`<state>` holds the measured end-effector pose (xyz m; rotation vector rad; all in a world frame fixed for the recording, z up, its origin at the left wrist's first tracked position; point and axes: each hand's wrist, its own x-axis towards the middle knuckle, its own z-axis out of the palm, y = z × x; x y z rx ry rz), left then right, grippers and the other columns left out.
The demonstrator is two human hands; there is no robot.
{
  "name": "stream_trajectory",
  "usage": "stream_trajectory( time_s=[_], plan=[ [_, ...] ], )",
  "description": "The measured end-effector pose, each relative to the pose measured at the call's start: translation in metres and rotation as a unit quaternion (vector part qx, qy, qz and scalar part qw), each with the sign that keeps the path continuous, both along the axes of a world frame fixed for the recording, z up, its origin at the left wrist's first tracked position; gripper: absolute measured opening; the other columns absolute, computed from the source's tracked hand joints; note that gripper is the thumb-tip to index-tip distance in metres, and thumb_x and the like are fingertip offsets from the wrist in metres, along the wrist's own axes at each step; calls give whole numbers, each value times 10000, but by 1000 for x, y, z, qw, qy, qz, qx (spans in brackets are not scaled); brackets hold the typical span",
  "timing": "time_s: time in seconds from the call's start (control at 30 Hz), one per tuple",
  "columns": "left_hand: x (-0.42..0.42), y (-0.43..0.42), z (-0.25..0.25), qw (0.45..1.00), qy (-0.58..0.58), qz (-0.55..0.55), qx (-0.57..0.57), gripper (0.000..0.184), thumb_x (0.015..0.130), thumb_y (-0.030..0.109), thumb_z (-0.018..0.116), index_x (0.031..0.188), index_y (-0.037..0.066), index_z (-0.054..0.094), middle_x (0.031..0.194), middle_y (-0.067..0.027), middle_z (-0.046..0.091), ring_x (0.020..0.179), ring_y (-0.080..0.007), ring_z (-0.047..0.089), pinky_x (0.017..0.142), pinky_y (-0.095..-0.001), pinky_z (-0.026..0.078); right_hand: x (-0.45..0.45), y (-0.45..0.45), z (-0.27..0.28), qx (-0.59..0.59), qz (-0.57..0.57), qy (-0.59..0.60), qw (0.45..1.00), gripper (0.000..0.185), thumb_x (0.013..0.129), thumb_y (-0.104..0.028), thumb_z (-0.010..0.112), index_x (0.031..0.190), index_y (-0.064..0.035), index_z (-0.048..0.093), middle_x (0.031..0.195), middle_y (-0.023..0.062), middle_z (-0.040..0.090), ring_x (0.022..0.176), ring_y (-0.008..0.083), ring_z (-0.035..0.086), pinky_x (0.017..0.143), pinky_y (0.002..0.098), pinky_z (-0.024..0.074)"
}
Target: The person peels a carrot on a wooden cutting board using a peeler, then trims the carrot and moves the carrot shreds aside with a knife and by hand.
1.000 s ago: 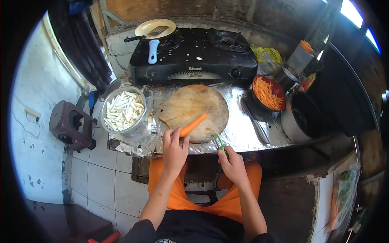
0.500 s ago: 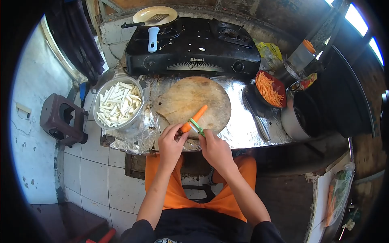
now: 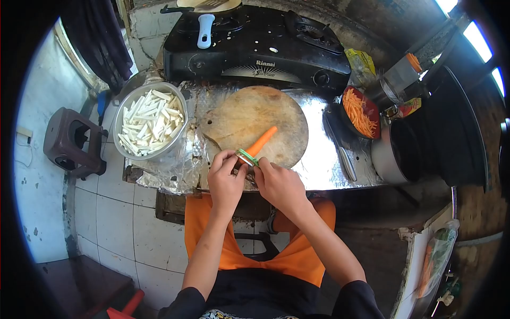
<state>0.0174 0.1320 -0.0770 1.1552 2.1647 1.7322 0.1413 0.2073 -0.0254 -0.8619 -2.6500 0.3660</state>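
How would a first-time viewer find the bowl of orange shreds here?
Start at the black stove and its front right corner. Close by, next to the silvery pot, is a red bowl of thin orange shreds. Its colour and contents set it apart from the pale tub, which holds white sticks, on the left.

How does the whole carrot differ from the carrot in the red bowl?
The whole carrot is one long, tapering piece, while the shredded carrot is a pile of thin strips. The whole carrot is held in the left hand over the round board; the shredded carrot sits in the red bowl. Both are orange.
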Motion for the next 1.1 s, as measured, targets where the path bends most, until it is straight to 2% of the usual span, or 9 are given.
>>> stream_trajectory(
  time_s=[0.17, 0.27, 0.47, 0.57, 0.7, 0.77, 0.97, 1.03, 1.1],
  plan=[
    [1, 0, 0, 990, 138, 13, 36, 310, 766, 33, 802, 1047, -27, 684, 1058, -110, 657, 898, -305, 657, 757, -377, 535, 4, 12, 8, -61, -19, -11, 998, 193, 951, -206, 593, 865, -51, 516, 601, 171, 606, 546, 398, 621, 497, 492, 495],
    [2, 1, 2, 990, 135, 10, 34, 295, 792, 14, 797, 1051, -65, 681, 1034, -126, 666, 865, -273, 665, 747, -346, 541, 3, 19, 4, -48, -14, -4, 999, 191, 958, -224, 568, 880, -55, 522, 610, 176, 621, 549, 407, 630, 498, 499, 505],
    [1, 2, 0, 987, 157, 15, 34, 301, 800, 28, 798, 1056, -73, 676, 1033, -123, 664, 859, -272, 657, 748, -349, 537, 1, 38, 12, -87, -44, -45, 994, 206, 950, -246, 562, 890, -49, 553, 626, 207, 627, 605, 439, 640, 561, 534, 517],
    [2, 1, -2, 986, 161, 12, 35, 316, 798, 78, 795, 1064, -36, 669, 1038, -96, 651, 872, -301, 638, 740, -383, 527, 4, 45, 9, -73, -40, -41, 996, 210, 946, -256, 557, 916, -49, 573, 641, 217, 635, 626, 446, 645, 587, 543, 522],
    [1, 0, -2, 985, 169, 9, 44, 299, 804, 78, 793, 1054, -36, 676, 1039, -94, 652, 863, -293, 632, 740, -378, 528, 12, 74, 11, -70, -118, -57, 989, 218, 947, -263, 545, 972, -53, 601, 674, 236, 648, 677, 458, 655, 648, 559, 528],
    [2, -1, 4, 987, 156, 3, 27, 304, 814, 43, 791, 1054, -95, 664, 1038, -135, 665, 867, -277, 650, 769, -352, 531, 13, 86, 13, -18, -138, -83, 987, 235, 950, -272, 538, 976, -50, 610, 681, 242, 650, 699, 460, 660, 663, 557, 531],
    [-1, 0, -4, 985, 166, 8, 41, 294, 812, 28, 789, 1053, -89, 668, 1026, -124, 663, 832, -243, 659, 725, -324, 541, 39, 120, 4, -48, -136, 18, 989, 242, 966, -220, 544, 951, 18, 589, 668, 284, 618, 674, 492, 625, 636, 551, 495],
    [0, 2, -2, 983, 177, 8, 36, 294, 810, 23, 790, 1053, -89, 667, 1022, -121, 664, 826, -229, 661, 715, -315, 543, 39, 106, 13, -97, -170, 66, 978, 267, 984, -237, 538, 921, 20, 570, 657, 276, 616, 652, 485, 621, 603, 538, 475],
    [1, 3, -3, 987, 150, 22, 52, 306, 799, -10, 786, 1081, -60, 680, 1011, -98, 673, 777, -179, 646, 680, -294, 544, 32, 88, 22, -156, -152, 83, 973, 278, 991, -249, 554, 918, 18, 533, 642, 266, 603, 636, 478, 619, 585, 540, 465]
  ],
)
